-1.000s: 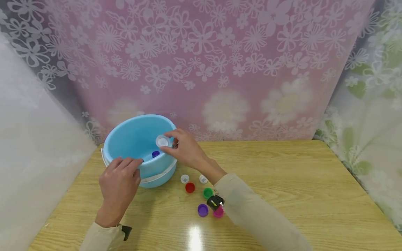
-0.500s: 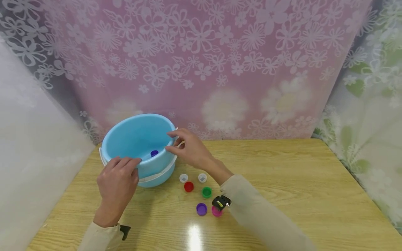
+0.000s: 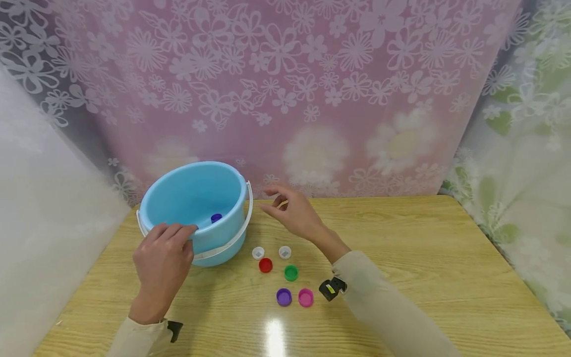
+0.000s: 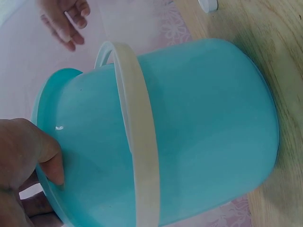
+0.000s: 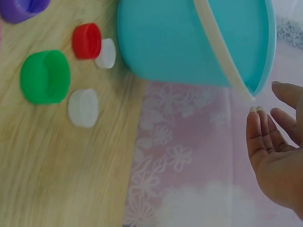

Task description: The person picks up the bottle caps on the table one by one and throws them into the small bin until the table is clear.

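Note:
My left hand (image 3: 162,265) grips the near rim of a light blue bucket (image 3: 223,230), thumb outside and fingers over the edge, as the left wrist view shows. The bucket leans toward me, its white handle (image 4: 137,132) hanging across the front. Inside it lies a dark purple bottle cap (image 3: 216,217); the rest of the bottom is hidden. Just right of the bucket, my right hand (image 3: 296,210) hovers with fingers apart and nothing between them. Below it on the table lie a red cap (image 3: 265,265), a green cap (image 3: 291,272) and two white caps, one (image 5: 84,108) nearer the hand.
Toward the front of the wooden table (image 3: 392,248) sit a purple cap (image 3: 284,297) and a pink cap (image 3: 305,297). A pink floral curtain (image 3: 321,99) hangs behind the table. Pale curtains flank it on the left and right.
My right hand let go of a clear white-based cap over the bucket, then drew back to the right out of the rim. The left hand keeps its hold on the bucket.

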`<action>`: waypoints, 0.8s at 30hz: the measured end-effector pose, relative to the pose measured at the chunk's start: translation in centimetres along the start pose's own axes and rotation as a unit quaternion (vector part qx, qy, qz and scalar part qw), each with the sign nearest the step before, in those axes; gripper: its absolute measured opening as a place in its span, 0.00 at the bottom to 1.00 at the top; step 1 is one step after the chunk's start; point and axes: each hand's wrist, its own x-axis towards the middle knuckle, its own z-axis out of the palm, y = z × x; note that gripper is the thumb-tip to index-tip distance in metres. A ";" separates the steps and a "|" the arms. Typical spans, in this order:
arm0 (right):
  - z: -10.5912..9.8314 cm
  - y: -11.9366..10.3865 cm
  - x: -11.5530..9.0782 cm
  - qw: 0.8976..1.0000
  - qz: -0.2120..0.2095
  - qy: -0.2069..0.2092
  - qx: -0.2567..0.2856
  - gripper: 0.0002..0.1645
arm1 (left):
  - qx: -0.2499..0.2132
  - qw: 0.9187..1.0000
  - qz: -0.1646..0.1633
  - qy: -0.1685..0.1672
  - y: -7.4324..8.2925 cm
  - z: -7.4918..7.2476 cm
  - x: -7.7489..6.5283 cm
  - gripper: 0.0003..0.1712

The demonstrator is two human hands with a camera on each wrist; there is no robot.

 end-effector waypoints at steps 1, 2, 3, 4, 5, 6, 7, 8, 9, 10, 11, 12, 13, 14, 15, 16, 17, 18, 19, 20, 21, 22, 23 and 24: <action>-0.1 0.4 -0.1 1.000 0.005 -0.001 -0.004 0.23 | 0.000 1.000 0.000 0.001 0.0 0.0 0.0 0.16; -0.3 0.7 -0.3 1.000 0.010 -0.002 -0.005 0.23 | 0.000 1.000 -0.001 0.003 0.0 0.0 0.0 0.17; -0.4 1.1 -0.5 1.000 0.014 -0.005 -0.009 0.23 | 0.000 1.000 -0.001 0.003 0.0 0.0 0.0 0.17; -0.6 1.4 -0.7 1.000 0.018 -0.008 -0.011 0.23 | 0.001 1.000 -0.002 0.004 -0.1 0.1 0.0 0.17; -0.7 1.7 -1.0 1.000 0.023 -0.013 -0.012 0.23 | 0.003 1.000 -0.002 0.003 -0.1 0.0 0.0 0.17; -0.8 2.0 -1.2 0.999 0.027 -0.017 -0.014 0.23 | 0.004 1.000 -0.001 0.000 -0.1 0.0 0.0 0.16; -1.0 2.3 -1.5 0.999 0.033 -0.020 -0.014 0.23 | 0.005 1.000 0.000 -0.002 -0.1 0.0 0.0 0.16; -1.2 2.6 -1.7 0.999 0.037 -0.024 -0.016 0.23 | 0.006 1.000 0.002 -0.005 -0.1 0.0 -0.1 0.16; -1.3 2.9 -2.0 0.999 0.041 -0.028 -0.018 0.22 | 0.006 1.000 0.003 -0.007 -0.1 0.0 -0.1 0.16; -1.4 3.2 -2.2 0.998 0.044 -0.032 -0.018 0.22 | 0.006 1.000 0.004 -0.008 0.0 0.0 -0.1 0.16; -1.5 3.6 -2.5 0.998 0.047 -0.034 -0.022 0.22 | 0.006 1.000 0.004 -0.008 0.0 0.0 -0.1 0.16; -1.6 3.9 -2.7 0.998 0.051 -0.038 -0.026 0.22 | 0.005 1.000 0.003 -0.006 0.0 0.0 0.0 0.16; -1.6 4.3 -2.9 0.997 0.054 -0.044 -0.028 0.22 | 0.005 1.000 0.003 -0.005 0.0 0.0 0.0 0.17; -1.6 4.6 -3.1 0.997 0.055 -0.050 -0.030 0.22 | 0.004 1.000 0.002 -0.003 0.0 0.0 0.0 0.17; -1.6 4.9 -3.3 0.996 0.057 -0.056 -0.030 0.22 | 0.004 1.000 0.002 -0.001 0.0 0.0 0.0 0.17; -1.5 5.1 -3.5 0.996 0.060 -0.064 -0.032 0.21 | 0.004 1.000 0.000 0.002 0.1 0.1 0.0 0.17; -1.5 5.4 -3.7 0.995 0.063 -0.070 -0.035 0.21 | 0.004 1.000 0.000 0.003 0.1 0.1 0.0 0.17; -1.4 5.6 -3.9 0.994 0.063 -0.076 -0.036 0.21 | 0.004 1.000 0.000 0.004 0.1 0.1 0.0 0.17; -1.4 5.8 -4.1 0.994 0.064 -0.082 -0.039 0.21 | 0.004 1.000 0.000 0.005 0.0 0.1 0.0 0.17; -1.3 6.0 -4.4 0.994 0.060 -0.086 -0.042 0.20 | 0.002 1.000 0.000 0.006 0.0 0.1 0.0 0.17; -1.3 6.3 -4.6 0.993 0.060 -0.091 -0.045 0.20 | 0.001 1.000 -0.001 0.008 0.0 0.2 0.0 0.17; -1.3 6.5 -4.8 0.992 0.059 -0.097 -0.047 0.21 | -0.001 1.000 -0.002 0.010 0.0 0.2 0.0 0.17; -1.2 6.7 -5.0 0.992 0.056 -0.103 -0.048 0.21 | -0.001 1.000 -0.002 0.010 0.0 0.2 -0.1 0.17; -1.2 6.9 -5.3 0.991 0.055 -0.111 -0.048 0.21 | -0.002 1.000 -0.002 0.010 0.0 0.2 -0.1 0.17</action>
